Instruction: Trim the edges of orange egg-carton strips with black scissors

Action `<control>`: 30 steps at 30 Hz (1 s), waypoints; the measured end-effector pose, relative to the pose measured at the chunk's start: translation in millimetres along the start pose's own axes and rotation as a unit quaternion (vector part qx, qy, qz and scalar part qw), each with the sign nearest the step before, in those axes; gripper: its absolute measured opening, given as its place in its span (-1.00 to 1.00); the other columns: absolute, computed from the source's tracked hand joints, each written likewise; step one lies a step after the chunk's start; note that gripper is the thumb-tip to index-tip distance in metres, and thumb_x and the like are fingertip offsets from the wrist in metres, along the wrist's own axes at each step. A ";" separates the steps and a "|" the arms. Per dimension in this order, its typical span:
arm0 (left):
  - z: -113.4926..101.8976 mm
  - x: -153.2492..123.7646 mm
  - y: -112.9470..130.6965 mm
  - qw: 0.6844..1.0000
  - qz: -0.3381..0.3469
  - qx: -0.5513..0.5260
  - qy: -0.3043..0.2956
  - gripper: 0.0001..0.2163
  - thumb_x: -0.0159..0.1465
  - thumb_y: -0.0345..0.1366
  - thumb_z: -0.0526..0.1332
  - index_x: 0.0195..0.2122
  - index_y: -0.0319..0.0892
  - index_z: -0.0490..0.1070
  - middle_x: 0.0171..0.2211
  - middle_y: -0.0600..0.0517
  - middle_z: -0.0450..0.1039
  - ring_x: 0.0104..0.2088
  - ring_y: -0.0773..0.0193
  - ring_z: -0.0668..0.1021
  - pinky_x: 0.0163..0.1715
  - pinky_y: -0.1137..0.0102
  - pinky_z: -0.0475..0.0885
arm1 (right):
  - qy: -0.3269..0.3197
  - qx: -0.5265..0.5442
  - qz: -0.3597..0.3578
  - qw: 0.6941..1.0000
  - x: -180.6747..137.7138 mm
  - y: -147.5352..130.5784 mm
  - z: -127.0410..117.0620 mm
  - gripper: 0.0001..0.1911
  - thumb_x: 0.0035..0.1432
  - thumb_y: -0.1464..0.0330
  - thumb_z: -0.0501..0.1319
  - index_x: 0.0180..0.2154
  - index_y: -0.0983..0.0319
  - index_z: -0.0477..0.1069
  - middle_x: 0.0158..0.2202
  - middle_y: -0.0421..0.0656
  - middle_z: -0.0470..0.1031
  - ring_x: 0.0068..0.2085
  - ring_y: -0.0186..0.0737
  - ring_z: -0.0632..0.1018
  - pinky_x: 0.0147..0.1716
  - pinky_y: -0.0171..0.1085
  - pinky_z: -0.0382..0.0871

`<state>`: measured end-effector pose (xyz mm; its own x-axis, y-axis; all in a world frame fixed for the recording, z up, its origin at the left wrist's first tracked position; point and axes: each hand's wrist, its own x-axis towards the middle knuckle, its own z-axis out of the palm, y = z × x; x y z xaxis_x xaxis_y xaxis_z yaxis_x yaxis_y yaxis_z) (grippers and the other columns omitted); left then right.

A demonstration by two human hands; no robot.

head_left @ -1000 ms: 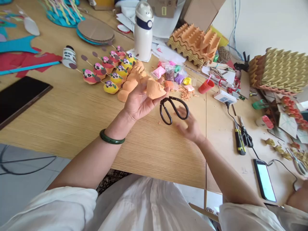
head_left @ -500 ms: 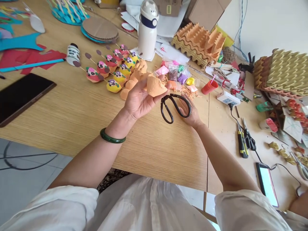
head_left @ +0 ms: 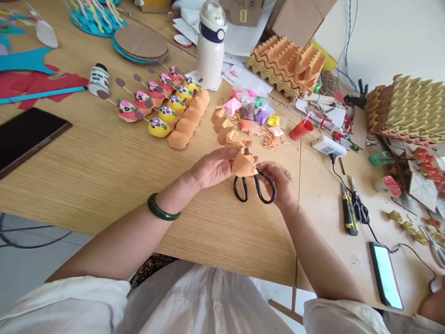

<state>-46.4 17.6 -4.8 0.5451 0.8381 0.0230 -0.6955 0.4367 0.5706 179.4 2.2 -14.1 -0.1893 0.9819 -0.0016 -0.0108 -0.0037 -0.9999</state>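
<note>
My left hand [head_left: 212, 167], with a green bangle on the wrist, pinches an orange egg-carton cup [head_left: 243, 162] just above the wooden table [head_left: 104, 167]. My right hand [head_left: 280, 182] grips black-handled scissors [head_left: 255, 185]; their blades are hidden in or behind the cup. Right behind the hands lies a short row of cut orange cups [head_left: 224, 125]. A second orange row [head_left: 189, 123] sits to the left beside painted pink and yellow cups [head_left: 158, 109] on sticks.
A white bottle [head_left: 209, 44], orange egg trays [head_left: 287, 62], small clay bags [head_left: 250, 109] and a red cup [head_left: 299, 130] stand behind. A power strip [head_left: 326, 146], pliers and scissors [head_left: 352, 206] and a lit phone [head_left: 385, 274] lie right. A dark tablet [head_left: 24, 139] lies left.
Both hands came down and toward me. The scissors, held apart from the cup before, are now closed up against it. The left hand turned from palm-up to pinching the cup.
</note>
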 end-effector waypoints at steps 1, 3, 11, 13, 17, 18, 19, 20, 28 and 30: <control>-0.2 -0.5 -2.4 1.000 -0.009 0.006 -0.005 -0.55 0.15 -0.22 0.46 0.06 -0.24 0.57 -0.11 -0.08 0.68 0.17 -0.07 0.61 0.29 0.10 0.40 | -0.013 0.066 0.048 0.997 -7.3 0.8 4.7 -0.72 0.29 0.10 0.29 -0.22 0.18 0.54 -0.17 -0.09 0.64 -0.13 -0.11 0.68 -0.04 -0.04 0.64; -0.3 -1.7 -7.0 1.000 -0.018 0.017 -0.015 -0.56 0.17 -0.23 0.46 0.08 -0.20 0.57 -0.08 -0.07 0.68 0.18 -0.08 0.60 0.29 0.08 0.39 | -0.031 0.115 0.079 0.990 -23.2 2.3 12.4 -0.68 0.21 0.08 0.35 -0.15 0.17 0.54 -0.18 -0.12 0.64 -0.16 -0.12 0.66 -0.12 -0.07 0.66; 4.5 -4.9 -19.0 0.998 -0.045 0.032 -0.039 -0.56 0.19 -0.31 0.43 0.12 -0.15 0.53 -0.08 -0.07 0.67 0.15 -0.03 0.62 0.14 0.17 0.50 | -0.088 0.119 0.174 0.974 -64.0 -7.9 8.1 -0.61 0.22 0.08 0.40 -0.08 0.22 0.50 -0.22 -0.11 0.60 -0.27 -0.21 0.63 -0.15 -0.15 0.59; 6.1 -5.5 -18.6 0.998 -0.048 0.033 -0.038 -0.54 0.18 -0.32 0.44 0.13 -0.15 0.52 -0.10 -0.07 0.66 0.11 -0.01 0.64 0.10 0.22 0.52 | -0.134 0.084 0.186 0.970 -65.9 -7.5 11.7 -0.57 0.19 0.05 0.41 -0.13 0.25 0.48 -0.25 -0.09 0.59 -0.30 -0.18 0.62 -0.22 -0.15 0.57; 8.4 -6.8 -16.3 0.996 -0.071 0.038 -0.048 -0.60 0.18 -0.34 0.43 0.07 -0.16 0.54 -0.08 -0.07 0.65 0.04 0.00 0.67 0.04 0.22 0.55 | -0.093 0.014 0.119 0.988 -67.6 -3.0 26.9 -0.46 0.08 0.18 0.51 0.02 0.19 0.42 -0.23 -0.13 0.56 -0.25 -0.18 0.57 -0.20 -0.19 0.52; 8.8 -7.2 -15.7 0.995 -0.078 0.038 -0.048 -0.62 0.17 -0.34 0.43 0.04 -0.16 0.55 -0.06 -0.07 0.64 0.02 -0.01 0.68 0.03 0.20 0.56 | -0.081 0.021 0.101 0.991 -68.2 -2.0 29.4 -0.41 0.08 0.22 0.51 0.09 0.17 0.39 -0.21 -0.14 0.55 -0.22 -0.18 0.56 -0.18 -0.19 0.51; 9.2 -7.7 -15.1 0.994 -0.085 0.038 -0.049 -0.63 0.16 -0.33 0.43 0.02 -0.17 0.56 -0.05 -0.07 0.64 0.00 -0.02 0.68 0.00 0.18 0.56 | -0.078 0.042 0.093 0.992 -68.7 -1.5 30.4 -0.39 0.09 0.23 0.50 0.12 0.16 0.36 -0.21 -0.14 0.54 -0.22 -0.19 0.54 -0.20 -0.19 0.51; 9.4 -8.0 -14.4 0.994 -0.089 0.037 -0.051 -0.64 0.16 -0.30 0.43 0.00 -0.17 0.56 -0.07 -0.08 0.64 -0.03 -0.03 0.68 -0.03 0.16 0.57 | -0.085 0.074 0.094 0.989 -69.0 -1.4 29.6 -0.42 0.11 0.22 0.48 0.11 0.16 0.37 -0.23 -0.14 0.52 -0.26 -0.20 0.52 -0.25 -0.21 0.51; 4.4 -4.3 -14.0 0.990 -0.017 0.115 0.082 -0.51 0.09 -0.30 0.40 0.08 -0.21 0.48 -0.15 -0.03 0.61 -0.20 0.16 0.63 -0.14 0.27 0.50 | -0.027 0.191 0.123 0.973 -63.6 -12.2 -9.0 -0.56 0.20 0.14 0.37 0.07 0.15 0.51 -0.43 -0.29 0.21 -0.53 -0.41 0.13 -0.68 -0.40 -0.02; 3.9 -3.4 -17.0 0.984 -0.012 0.148 0.100 -0.43 0.06 -0.31 0.43 0.13 -0.24 0.44 -0.22 -0.01 0.60 -0.22 0.20 0.61 -0.14 0.28 0.49 | -0.011 0.125 0.089 0.988 -64.8 -13.7 -10.5 -0.53 0.17 0.17 0.43 0.09 0.12 0.52 -0.35 -0.24 0.30 -0.46 -0.39 0.23 -0.59 -0.36 0.11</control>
<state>-34.6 6.1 -11.4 0.4361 0.8890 -0.1395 -0.5007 0.3685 0.7832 202.1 -59.4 -0.4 -0.2319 0.9572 -0.1732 -0.2164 -0.2244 -0.9502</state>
